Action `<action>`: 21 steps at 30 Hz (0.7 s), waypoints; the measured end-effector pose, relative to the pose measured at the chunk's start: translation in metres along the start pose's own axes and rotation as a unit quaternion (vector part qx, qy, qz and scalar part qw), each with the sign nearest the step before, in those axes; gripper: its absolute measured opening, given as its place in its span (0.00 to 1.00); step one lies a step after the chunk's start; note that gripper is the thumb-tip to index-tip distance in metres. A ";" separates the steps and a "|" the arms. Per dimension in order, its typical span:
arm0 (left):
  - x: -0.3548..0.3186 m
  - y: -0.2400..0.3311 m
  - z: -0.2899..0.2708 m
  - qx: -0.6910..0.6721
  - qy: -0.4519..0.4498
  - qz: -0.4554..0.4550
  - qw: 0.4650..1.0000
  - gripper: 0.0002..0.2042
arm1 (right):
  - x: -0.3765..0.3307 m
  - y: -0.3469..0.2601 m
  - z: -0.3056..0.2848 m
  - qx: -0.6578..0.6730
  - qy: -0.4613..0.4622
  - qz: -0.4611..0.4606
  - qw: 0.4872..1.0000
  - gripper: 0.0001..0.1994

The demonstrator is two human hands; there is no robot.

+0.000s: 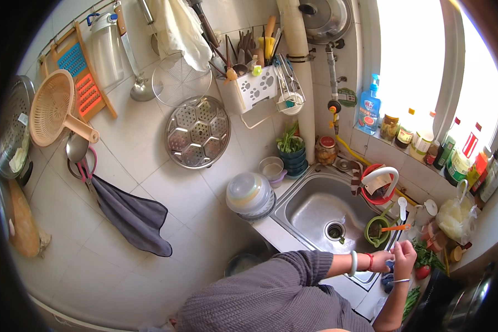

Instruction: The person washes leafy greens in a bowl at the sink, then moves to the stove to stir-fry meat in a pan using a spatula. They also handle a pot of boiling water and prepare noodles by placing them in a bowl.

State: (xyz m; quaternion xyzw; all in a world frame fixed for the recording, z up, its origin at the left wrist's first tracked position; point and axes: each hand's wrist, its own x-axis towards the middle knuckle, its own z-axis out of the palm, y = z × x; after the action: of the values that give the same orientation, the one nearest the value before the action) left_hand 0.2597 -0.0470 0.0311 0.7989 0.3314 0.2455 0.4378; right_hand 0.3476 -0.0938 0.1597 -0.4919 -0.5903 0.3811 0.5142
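Over the counter at the sink's right front corner, my left hand (379, 262) and my right hand (405, 258) meet at the fingertips. Both are closed; whatever they pinch, if anything, is too small to make out. A pale bangle (353, 263) and a red cord circle my left wrist, a silver bangle (400, 281) my right. Just beyond the hands, a green bowl (371, 232) holds something dark and an orange-handled utensil (395, 227). Close to my right hand lie leafy greens (426, 255) and a tomato (422, 272). A dark blue item (388, 281) is partly hidden under my wrists.
The steel sink (310, 202) has a drain (335, 231) with green scraps. Around it stand a red basin (371, 170), a stack of bowls (251, 195) and a potted plant (291, 141). Bottles (405, 128) line the windowsill; a clear bag (457, 216) sits at right.
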 end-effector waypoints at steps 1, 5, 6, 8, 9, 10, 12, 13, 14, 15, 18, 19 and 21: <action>-0.017 0.020 -0.023 0.007 0.000 -0.013 1.000 0.21 | 0.000 0.000 -0.001 -0.029 -0.013 0.000 0.999 0.04; -0.106 0.056 -0.142 0.123 0.078 -0.005 0.989 0.12 | 0.007 -0.005 0.015 -0.156 -0.163 0.012 0.974 0.15; -0.124 0.060 -0.174 0.187 0.132 0.023 0.973 0.12 | 0.010 -0.007 0.017 -0.203 -0.205 0.015 0.957 0.16; -0.165 0.100 -0.251 0.269 0.250 0.088 0.926 0.09 | 0.017 -0.020 0.024 -0.219 -0.325 0.039 0.919 0.17; -0.185 0.120 -0.285 0.312 0.339 0.113 0.880 0.08 | 0.024 -0.030 0.032 -0.225 -0.379 0.008 0.898 0.16; -0.212 0.153 -0.317 0.333 0.401 0.110 0.847 0.10 | 0.032 -0.039 0.043 -0.225 -0.432 -0.026 0.873 0.15; -0.261 0.222 -0.355 0.292 0.560 0.023 0.775 0.06 | 0.042 -0.071 0.077 -0.196 -0.464 -0.101 0.858 0.13; -0.284 0.250 -0.379 0.309 0.599 0.065 0.736 0.06 | 0.047 -0.092 0.094 -0.179 -0.479 -0.170 0.842 0.12; -0.306 0.272 -0.404 0.329 0.629 0.109 0.696 0.05 | 0.053 -0.110 0.114 -0.155 -0.495 -0.239 0.821 0.11; -0.326 0.295 -0.425 0.368 0.651 0.108 0.655 0.05 | 0.057 -0.132 0.134 -0.142 -0.505 -0.293 0.800 0.10; -0.346 0.345 -0.473 0.432 0.707 0.072 0.556 0.06 | 0.062 -0.185 0.184 -0.095 -0.498 -0.415 0.756 0.08; -0.351 0.347 -0.485 0.455 0.701 0.026 0.549 0.06 | 0.060 -0.200 0.200 -0.070 -0.490 -0.443 0.748 0.08; -0.361 0.348 -0.499 0.497 0.685 -0.070 0.528 0.07 | 0.052 -0.217 0.225 -0.025 -0.490 -0.460 0.740 0.07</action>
State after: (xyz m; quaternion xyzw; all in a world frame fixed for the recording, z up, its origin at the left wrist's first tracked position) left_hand -0.2098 -0.1859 0.5424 0.4477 0.6527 0.4821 -0.3756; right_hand 0.0863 -0.0795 0.3386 0.0818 -0.9248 0.2714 0.2538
